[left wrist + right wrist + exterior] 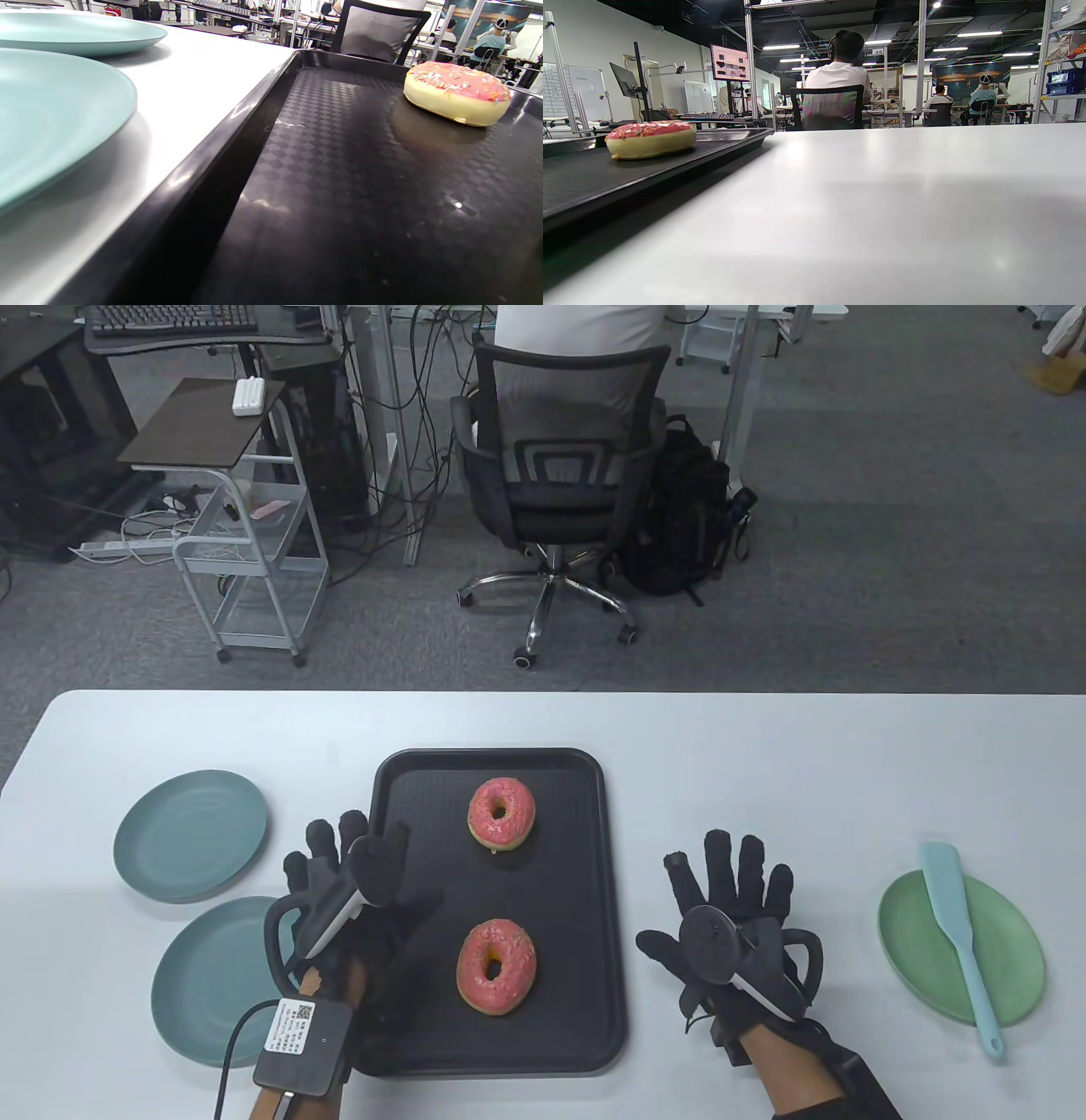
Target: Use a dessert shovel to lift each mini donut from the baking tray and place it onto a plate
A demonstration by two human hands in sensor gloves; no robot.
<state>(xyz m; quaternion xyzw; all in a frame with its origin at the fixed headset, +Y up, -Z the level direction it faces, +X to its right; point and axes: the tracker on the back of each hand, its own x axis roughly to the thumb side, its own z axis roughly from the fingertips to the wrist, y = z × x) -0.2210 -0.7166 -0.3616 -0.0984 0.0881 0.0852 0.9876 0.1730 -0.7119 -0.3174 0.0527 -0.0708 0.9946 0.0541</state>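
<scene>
Table view is bright and even, lit from overhead – sharp across the frame, soft short shadows under the plates and around both grips on the white counter (764,746). Slight wide-angle bend at the edges.

Left wrist view: the baking tray (382,190) near the grip is soft and dark, with small specular glints on its rim and a white hotspot on its floor; the near blue-green plate (51,118) is blurred, and the far donut (458,91) is sharper.

Right wrist view: ceiling strip lights (980,34) show as bright bars – counter foreground is blurred with a broad washed sheen, background room in focus.
</scene>
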